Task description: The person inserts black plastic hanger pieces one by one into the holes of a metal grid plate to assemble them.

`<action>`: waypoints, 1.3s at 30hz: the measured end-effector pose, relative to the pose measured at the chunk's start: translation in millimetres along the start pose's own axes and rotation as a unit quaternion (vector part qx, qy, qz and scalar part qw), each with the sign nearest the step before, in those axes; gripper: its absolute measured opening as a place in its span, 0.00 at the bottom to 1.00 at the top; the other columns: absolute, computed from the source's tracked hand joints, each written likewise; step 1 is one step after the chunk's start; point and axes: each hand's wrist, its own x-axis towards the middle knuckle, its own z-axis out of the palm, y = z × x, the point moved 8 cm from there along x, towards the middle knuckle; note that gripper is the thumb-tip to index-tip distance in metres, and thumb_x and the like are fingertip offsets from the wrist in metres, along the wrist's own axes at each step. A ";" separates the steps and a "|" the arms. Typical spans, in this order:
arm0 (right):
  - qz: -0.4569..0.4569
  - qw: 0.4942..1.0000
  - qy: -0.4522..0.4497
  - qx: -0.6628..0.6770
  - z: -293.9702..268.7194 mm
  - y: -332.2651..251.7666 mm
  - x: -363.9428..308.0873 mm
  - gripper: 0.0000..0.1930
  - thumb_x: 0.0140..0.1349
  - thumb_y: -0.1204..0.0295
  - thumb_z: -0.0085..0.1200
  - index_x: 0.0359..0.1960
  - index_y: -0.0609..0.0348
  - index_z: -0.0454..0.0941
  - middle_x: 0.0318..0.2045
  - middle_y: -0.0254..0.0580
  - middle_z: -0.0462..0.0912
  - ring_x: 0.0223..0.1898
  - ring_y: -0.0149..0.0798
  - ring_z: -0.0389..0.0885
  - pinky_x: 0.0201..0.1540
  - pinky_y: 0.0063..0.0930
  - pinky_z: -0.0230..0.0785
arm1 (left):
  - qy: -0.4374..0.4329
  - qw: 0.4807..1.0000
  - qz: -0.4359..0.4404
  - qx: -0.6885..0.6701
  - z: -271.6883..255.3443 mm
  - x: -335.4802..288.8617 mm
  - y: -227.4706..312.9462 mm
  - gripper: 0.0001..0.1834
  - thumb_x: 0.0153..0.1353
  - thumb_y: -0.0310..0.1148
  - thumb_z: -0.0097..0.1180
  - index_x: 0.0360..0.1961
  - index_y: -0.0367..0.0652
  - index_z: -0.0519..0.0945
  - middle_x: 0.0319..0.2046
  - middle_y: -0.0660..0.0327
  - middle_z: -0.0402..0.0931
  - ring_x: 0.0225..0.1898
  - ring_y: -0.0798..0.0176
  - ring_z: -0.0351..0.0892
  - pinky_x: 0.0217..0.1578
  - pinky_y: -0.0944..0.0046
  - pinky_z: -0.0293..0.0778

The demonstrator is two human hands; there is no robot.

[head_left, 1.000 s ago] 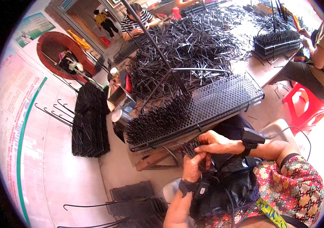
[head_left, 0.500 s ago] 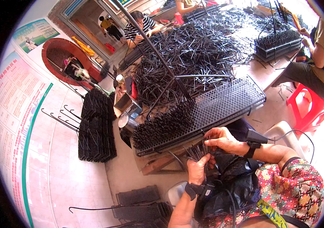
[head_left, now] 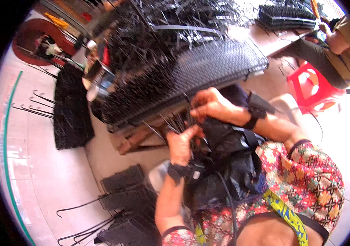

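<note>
- The left hand (head_left: 180, 146) curls its fingers closed around a loose bundle of thin black strips (head_left: 177, 123), which fans out near the front edge of a long black perforated rack (head_left: 224, 57).
- The right hand (head_left: 219, 108) bends thumb and fingers nearly together beside the bundle; blur hides whether they grip a strip.
- Dark upright pieces (head_left: 136, 92) crowd the rack's left part.
- Beyond it lies a tangled heap of glossy black strips (head_left: 127, 41).

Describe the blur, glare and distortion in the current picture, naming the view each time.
Head view: blur softens the black sticks and right hand; head view: glare washes out the floor at right; head view: the wall's green stripe bows near the rim.
</note>
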 end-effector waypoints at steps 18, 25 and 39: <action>-0.018 0.957 0.106 0.271 -38.2 -24.8 22.4 0.06 0.49 0.80 0.54 0.28 0.71 0.73 0.23 0.48 0.78 0.21 0.38 0.78 0.23 0.28 0.75 | 0.035 0.981 -0.054 -0.184 -17.8 4.5 -26.4 0.10 0.54 0.30 0.50 0.31 0.31 0.73 0.27 0.51 0.75 0.24 0.59 0.77 0.20 0.66 0.73; -0.209 0.961 0.171 0.064 -53.2 -43.3 45.7 0.05 0.48 0.80 0.54 0.27 0.67 0.75 0.21 0.41 0.78 0.20 0.28 0.76 0.22 0.19 0.71 | 0.020 0.982 -0.043 -0.180 -15.9 9.6 -29.0 0.10 0.54 0.31 0.51 0.30 0.32 0.73 0.26 0.52 0.75 0.25 0.60 0.77 0.20 0.67 0.72; -0.320 0.925 0.120 -0.162 -11.8 -65.2 50.2 0.06 0.49 0.79 0.54 0.31 0.64 0.76 0.27 0.35 0.79 0.30 0.23 0.76 0.33 0.14 0.69 | 0.016 0.985 -0.048 -0.167 -15.2 8.0 -25.9 0.11 0.55 0.31 0.49 0.30 0.32 0.73 0.26 0.54 0.75 0.25 0.61 0.76 0.22 0.67 0.73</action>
